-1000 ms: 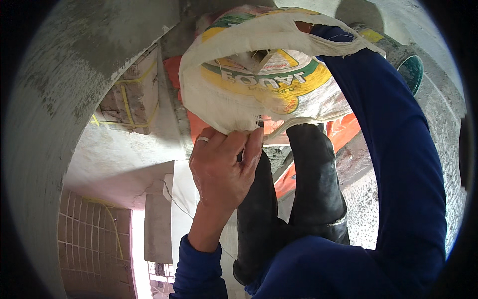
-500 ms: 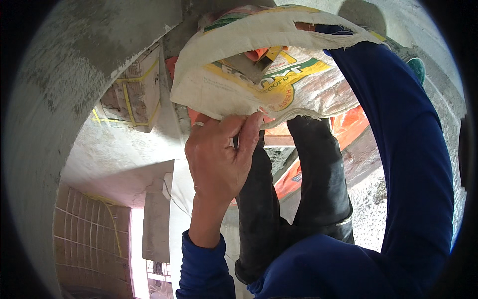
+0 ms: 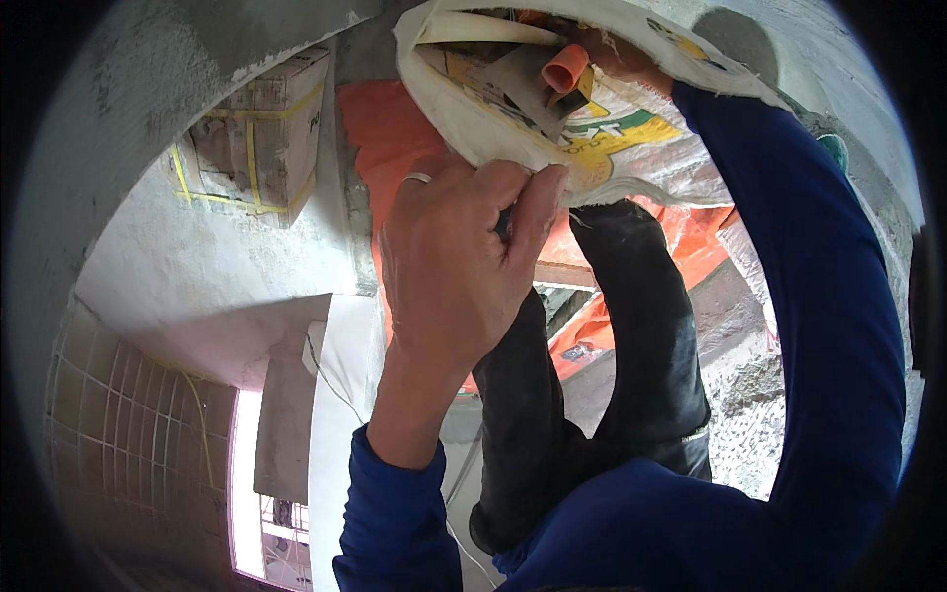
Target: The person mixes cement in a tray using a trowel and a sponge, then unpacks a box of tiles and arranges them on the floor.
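A white woven-plastic sack with green and yellow print (image 3: pixel 656 163) gapes above the person's black-trousered legs (image 3: pixel 646 326).

A shiny orange plastic sheet (image 3: pixel 390 138) shows past the sack's left side and below its near edge; farther left sits a brown cardboard box bound with yellow straps (image 3: pixel 286 133), while the blue right sleeve (image 3: pixel 829 266) crosses the sack's right edge. The left hand (image 3: pixel 459 261), hiding part of the sheet, pinches the sack's near rim between thumb and fingers, the sack extending beyond it. The right hand (image 3: pixel 621 57) is within the sack's mouth, near the far rim, just beside a short orange-red hollow tube (image 3: pixel 564 71); whether its partly hidden fingers grip anything cannot be told.
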A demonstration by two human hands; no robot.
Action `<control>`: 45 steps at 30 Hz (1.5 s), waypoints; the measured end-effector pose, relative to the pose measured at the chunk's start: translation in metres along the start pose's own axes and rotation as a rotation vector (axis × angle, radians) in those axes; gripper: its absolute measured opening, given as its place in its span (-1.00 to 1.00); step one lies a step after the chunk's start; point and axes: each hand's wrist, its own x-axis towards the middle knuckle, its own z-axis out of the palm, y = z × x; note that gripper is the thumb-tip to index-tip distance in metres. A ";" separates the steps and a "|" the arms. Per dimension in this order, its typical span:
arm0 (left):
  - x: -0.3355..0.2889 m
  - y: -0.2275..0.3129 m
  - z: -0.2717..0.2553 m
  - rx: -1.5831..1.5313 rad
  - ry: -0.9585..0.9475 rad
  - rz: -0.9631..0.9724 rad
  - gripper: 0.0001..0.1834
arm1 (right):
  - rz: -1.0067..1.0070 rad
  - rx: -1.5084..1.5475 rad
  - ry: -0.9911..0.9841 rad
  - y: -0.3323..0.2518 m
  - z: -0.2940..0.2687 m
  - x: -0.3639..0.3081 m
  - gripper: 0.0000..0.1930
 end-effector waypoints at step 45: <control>-0.245 0.081 -0.070 -0.088 -0.444 -0.017 -0.58 | 0.250 2.781 0.635 -0.332 0.029 -0.494 -0.50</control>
